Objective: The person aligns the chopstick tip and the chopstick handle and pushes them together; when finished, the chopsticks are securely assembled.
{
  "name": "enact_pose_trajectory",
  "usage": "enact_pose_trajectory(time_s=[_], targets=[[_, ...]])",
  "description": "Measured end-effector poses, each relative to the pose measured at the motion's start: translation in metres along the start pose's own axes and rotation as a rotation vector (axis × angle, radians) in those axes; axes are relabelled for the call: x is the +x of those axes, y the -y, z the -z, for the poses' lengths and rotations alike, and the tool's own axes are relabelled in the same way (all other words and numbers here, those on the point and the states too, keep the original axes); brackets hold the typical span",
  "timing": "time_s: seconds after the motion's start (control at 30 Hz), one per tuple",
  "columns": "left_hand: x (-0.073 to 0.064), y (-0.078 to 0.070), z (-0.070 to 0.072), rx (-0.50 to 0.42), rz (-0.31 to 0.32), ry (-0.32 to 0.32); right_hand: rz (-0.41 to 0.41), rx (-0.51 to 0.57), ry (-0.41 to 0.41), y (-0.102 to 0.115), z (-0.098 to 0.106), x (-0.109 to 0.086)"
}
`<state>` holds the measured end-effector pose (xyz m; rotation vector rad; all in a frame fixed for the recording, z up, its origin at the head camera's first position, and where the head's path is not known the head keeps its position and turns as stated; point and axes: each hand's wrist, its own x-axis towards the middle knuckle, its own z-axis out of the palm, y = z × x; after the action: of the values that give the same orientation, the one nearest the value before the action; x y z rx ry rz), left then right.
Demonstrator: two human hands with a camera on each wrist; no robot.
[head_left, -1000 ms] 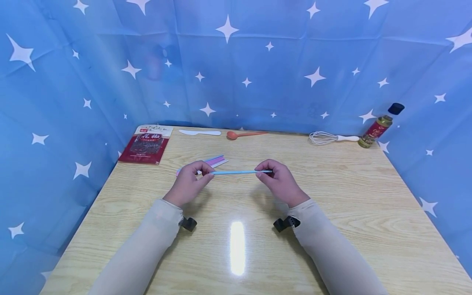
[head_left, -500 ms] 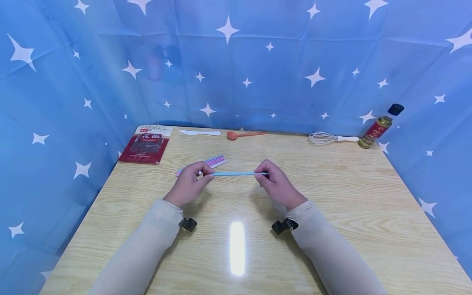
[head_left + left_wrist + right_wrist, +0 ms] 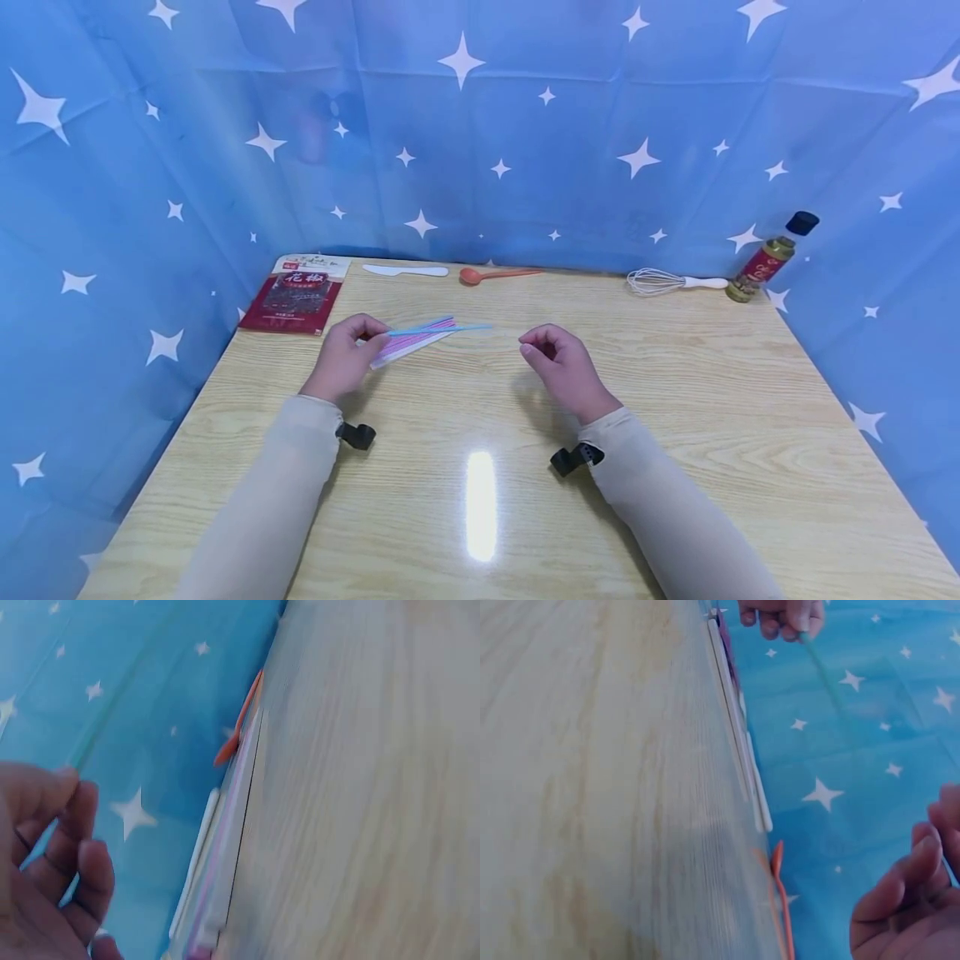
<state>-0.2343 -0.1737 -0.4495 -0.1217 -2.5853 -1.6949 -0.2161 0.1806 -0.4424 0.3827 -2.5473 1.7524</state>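
Note:
My left hand (image 3: pixel 339 360) pinches a thin blue straw (image 3: pixel 474 327) by one end, between thumb and fingertips. The straw points right, and in the head view it crosses over a bundle of pink, blue and white straws (image 3: pixel 408 348) on the table. Against the blue cloth in the left wrist view, the same straw is only a faint line above the left fingers (image 3: pixel 67 799). My right hand (image 3: pixel 567 372) hovers over the table to the right of the straw's free end. Its fingers are loosely bent, thumb apart from the index fingertip, with nothing between them.
Along the table's back edge lie a red spice packet (image 3: pixel 292 300), a white knife (image 3: pixel 405 270), an orange spoon (image 3: pixel 495 275) and a whisk (image 3: pixel 675 282). A bottle (image 3: pixel 765 262) with a black cap stands at the back right. Blue star-patterned cloth (image 3: pixel 525 125) surrounds the table.
The right hand has let go of the straw and stays nearly in place. The left hand has moved left and slightly back with the straw, uncovering more of the bundle.

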Motion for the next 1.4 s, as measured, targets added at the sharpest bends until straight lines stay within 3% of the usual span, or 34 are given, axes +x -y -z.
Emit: enact_pose_trajectory(time_s=[0.23, 0.4, 0.5, 0.67, 1.1, 1.4], targets=[[0.008, 0.015, 0.008, 0.044, 0.131, -0.131, -0.007, -0.005, 0.027, 0.000, 0.001, 0.000], [0.010, 0.018, 0.008, 0.032, 0.171, -0.220, -0.020, 0.002, 0.030, -0.002, 0.001, -0.001], [0.009, 0.022, 0.010, 0.073, 0.217, -0.251, -0.016, 0.004, 0.032, -0.002, 0.000, -0.003], [0.009, 0.026, 0.012, 0.159, 0.281, -0.234, -0.003, 0.005, 0.031, -0.002, -0.001, -0.005], [0.009, 0.030, 0.011, 0.295, 0.315, -0.140, -0.021, 0.019, 0.025, 0.000, -0.001, -0.010], [0.004, 0.034, 0.010, 0.285, 0.324, -0.117, -0.026, 0.008, 0.009, -0.004, 0.002, -0.007]])
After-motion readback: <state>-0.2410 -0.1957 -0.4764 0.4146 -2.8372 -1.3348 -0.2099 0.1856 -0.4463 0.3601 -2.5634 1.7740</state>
